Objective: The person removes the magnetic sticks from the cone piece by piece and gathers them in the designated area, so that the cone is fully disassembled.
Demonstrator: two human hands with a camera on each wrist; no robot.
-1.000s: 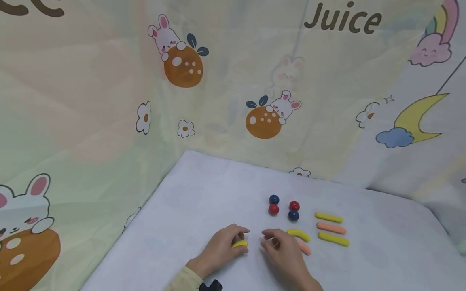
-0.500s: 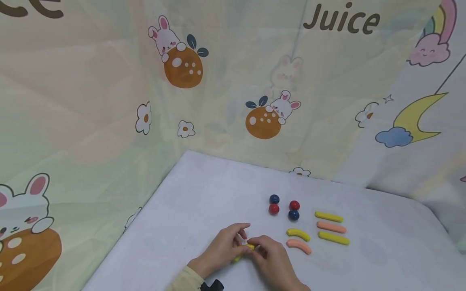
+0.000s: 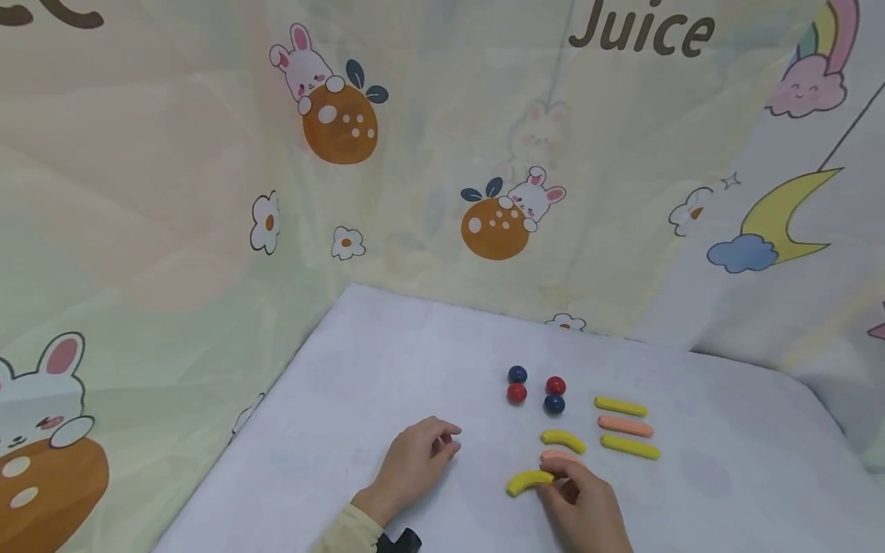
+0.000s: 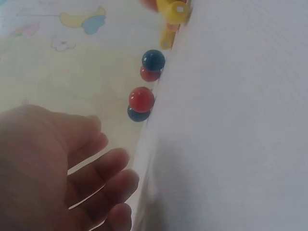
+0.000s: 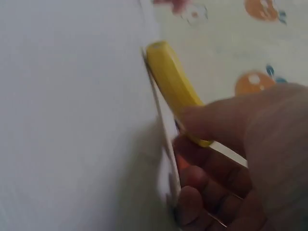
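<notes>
A curved yellow stick (image 3: 528,482) is pinched between the thumb and fingers of my right hand (image 3: 584,503), low over the white table; the right wrist view shows the same yellow stick (image 5: 173,79) up close. Just behind it lies a curved orange stick (image 3: 561,456), partly covered by that hand. Another curved yellow stick (image 3: 563,440) rests a little farther back. My left hand (image 3: 418,457) holds nothing, its fingers loosely bent above the table to the left. In the left wrist view that left hand (image 4: 72,168) is seen from the side.
Behind the curved sticks sit two pairs of balls, each with a red ball (image 3: 516,393) and a blue ball (image 3: 555,404). At right, a straight orange stick (image 3: 625,426) lies between two straight yellow sticks (image 3: 630,447). A printed cloth (image 3: 415,153) hangs beyond the white table (image 3: 387,369).
My right hand took the yellow stick from the left hand and carried it right, beside the curved orange one. The left hand let go and stays nearly in place.
</notes>
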